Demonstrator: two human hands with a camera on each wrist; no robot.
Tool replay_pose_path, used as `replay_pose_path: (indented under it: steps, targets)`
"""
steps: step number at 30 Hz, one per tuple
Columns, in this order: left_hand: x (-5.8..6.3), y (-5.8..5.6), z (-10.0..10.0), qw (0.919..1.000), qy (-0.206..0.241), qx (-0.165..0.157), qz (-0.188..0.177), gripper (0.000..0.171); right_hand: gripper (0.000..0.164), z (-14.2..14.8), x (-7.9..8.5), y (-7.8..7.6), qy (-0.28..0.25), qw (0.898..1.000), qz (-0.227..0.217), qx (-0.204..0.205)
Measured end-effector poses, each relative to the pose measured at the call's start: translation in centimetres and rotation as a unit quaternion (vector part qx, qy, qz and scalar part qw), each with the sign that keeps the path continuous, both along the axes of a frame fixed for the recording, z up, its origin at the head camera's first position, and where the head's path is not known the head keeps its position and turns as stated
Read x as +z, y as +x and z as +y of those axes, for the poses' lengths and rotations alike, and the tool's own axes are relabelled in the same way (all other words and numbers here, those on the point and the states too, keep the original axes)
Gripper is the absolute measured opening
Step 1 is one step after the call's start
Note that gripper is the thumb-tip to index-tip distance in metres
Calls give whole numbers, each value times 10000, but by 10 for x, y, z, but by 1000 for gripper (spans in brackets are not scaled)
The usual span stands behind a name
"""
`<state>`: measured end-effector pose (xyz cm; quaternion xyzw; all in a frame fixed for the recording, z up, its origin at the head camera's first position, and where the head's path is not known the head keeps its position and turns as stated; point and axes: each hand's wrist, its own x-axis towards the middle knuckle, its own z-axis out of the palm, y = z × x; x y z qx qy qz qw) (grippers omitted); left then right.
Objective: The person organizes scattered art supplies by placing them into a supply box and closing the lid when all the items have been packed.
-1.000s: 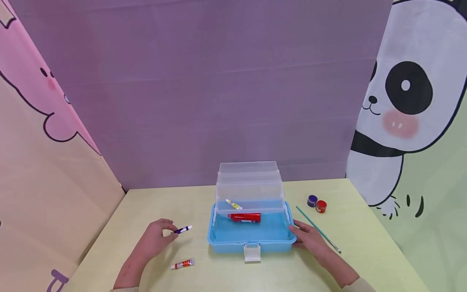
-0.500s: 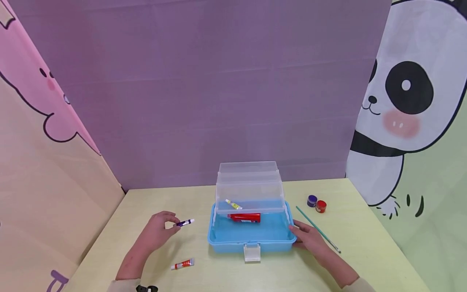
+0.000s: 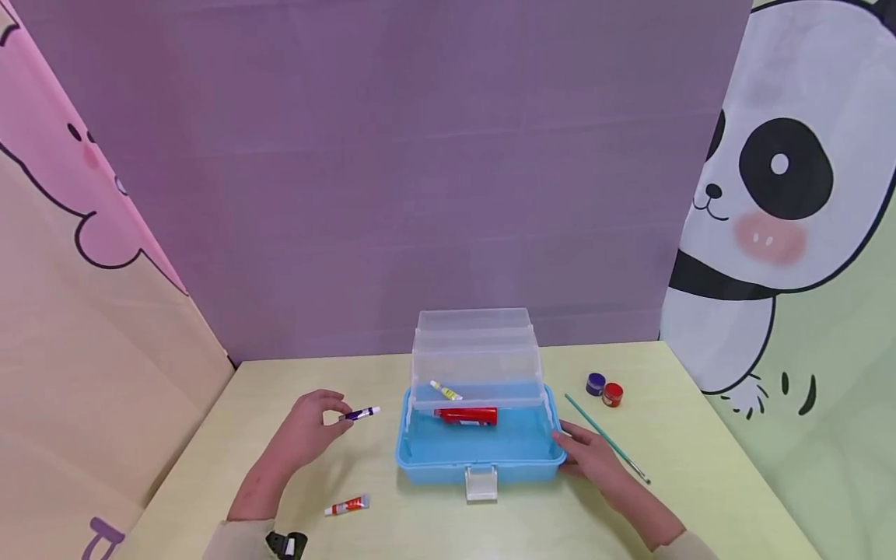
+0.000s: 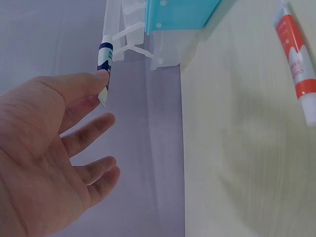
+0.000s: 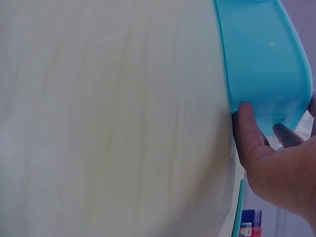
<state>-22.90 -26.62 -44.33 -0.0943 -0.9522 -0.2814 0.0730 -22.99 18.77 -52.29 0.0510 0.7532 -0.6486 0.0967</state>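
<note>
The left hand [image 3: 308, 432] pinched a purple tube [image 3: 361, 414] between thumb and forefinger at one end, its other fingers loosely spread in the left wrist view. The tube sat left of centre in the head frame, clear of the worktop [image 3: 210, 467], long axis running left to right and its white cap pointing toward the box [image 3: 480, 447], which lay just right of it. The left hand was plainly the nearer to the tube; the right hand [image 3: 591, 457] was at the box's right end, lower centre-right of the frame, fingers straight and pressed against the blue wall, gripping nothing. Inside the box a red tube [image 3: 467, 417] lay on the blue floor and a yellow tube [image 3: 446, 391] in the clear tray above. An orange tube [image 3: 347, 505] lay on the worktop, low in the frame below the left hand. The clear trays blurred the box's rear; the right wrist view cut off most of the right hand.
</note>
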Motion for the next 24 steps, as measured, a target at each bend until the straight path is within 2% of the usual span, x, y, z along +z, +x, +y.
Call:
replay_pose_path:
  steps: [11,24]
  targets:
    - [1,-6,11,9999,-20,133,-43,11,65,-1,2,0,-37,10000,12,55]
    - [2,-16,22,9997,-12,48,220,12,62,0,1,0,-44,10000,3,26]
